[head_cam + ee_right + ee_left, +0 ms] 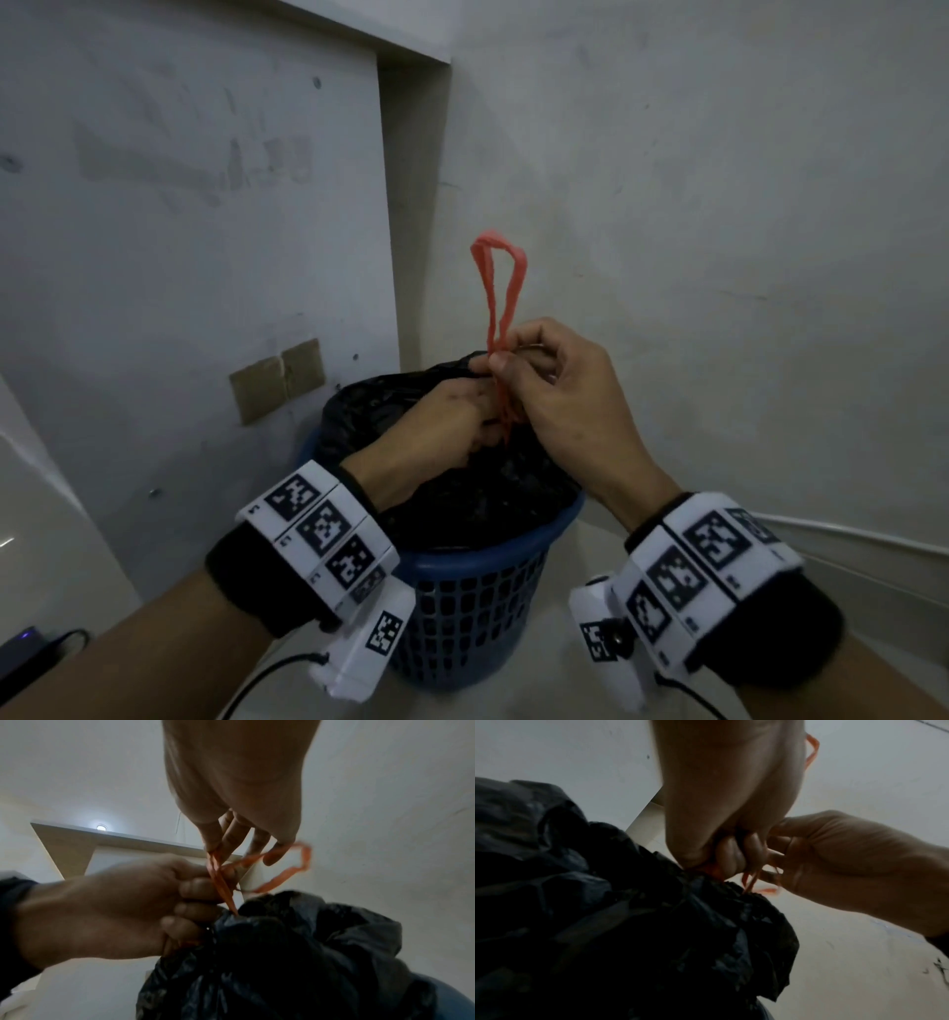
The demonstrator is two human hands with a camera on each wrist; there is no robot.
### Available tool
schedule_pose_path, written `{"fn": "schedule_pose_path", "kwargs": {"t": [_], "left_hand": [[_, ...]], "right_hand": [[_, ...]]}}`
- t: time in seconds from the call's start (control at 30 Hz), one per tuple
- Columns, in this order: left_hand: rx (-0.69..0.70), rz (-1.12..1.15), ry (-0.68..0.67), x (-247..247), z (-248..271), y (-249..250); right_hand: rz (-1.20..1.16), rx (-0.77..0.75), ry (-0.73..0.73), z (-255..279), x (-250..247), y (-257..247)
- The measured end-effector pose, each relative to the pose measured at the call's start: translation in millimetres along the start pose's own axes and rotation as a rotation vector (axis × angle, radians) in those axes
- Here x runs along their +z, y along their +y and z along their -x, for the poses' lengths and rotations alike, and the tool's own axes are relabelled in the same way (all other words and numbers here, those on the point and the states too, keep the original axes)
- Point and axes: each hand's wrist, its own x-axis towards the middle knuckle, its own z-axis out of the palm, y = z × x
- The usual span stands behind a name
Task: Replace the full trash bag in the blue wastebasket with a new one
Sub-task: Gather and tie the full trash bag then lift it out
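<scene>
A blue lattice wastebasket (477, 606) stands in a wall corner with a full black trash bag (493, 493) bulging out of it. A red drawstring (500, 288) rises in a loop from the gathered bag mouth. My left hand (441, 416) grips the bunched neck of the bag (654, 902) with curled fingers (195, 906). My right hand (554, 390) pinches the red drawstring (221, 882) just above the left hand, thumb against fingertips (213, 841). The drawstring loop (295, 862) stands free above the right hand's fingers.
Pale walls close in behind and to the right of the basket. A brown taped patch (277, 377) marks the left wall. A dark device with a cable (31, 652) lies at the lower left. A white cord (847, 539) runs along the floor at right.
</scene>
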Motion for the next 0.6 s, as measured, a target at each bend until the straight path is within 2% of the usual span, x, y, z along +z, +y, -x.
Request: {"fn": "schedule_pose_path", "kwargs": {"t": [0.13,0.23,0.4,0.5,0.6], "left_hand": [[-0.033,0.116,-0.108,-4.7,9.0,0.6],[0.014,0.040,-0.111,-7.9,11.3,-2.6],[0.134,-0.007,0.009,-7.1,9.0,-9.0],[0.162,-0.032,0.128,-6.8,6.0,-11.0],[0.209,-0.129,0.177,-8.5,4.4,-13.0]], "right_hand": [[0.059,-0.026,0.035,1.6,6.8,15.3],[0.182,-0.083,0.059,4.1,8.3,23.0],[0.338,-0.035,0.117,3.4,10.0,27.8],[0.338,0.039,0.025,3.4,12.0,29.2],[0.315,0.108,-0.082,3.4,11.7,27.6]]}}
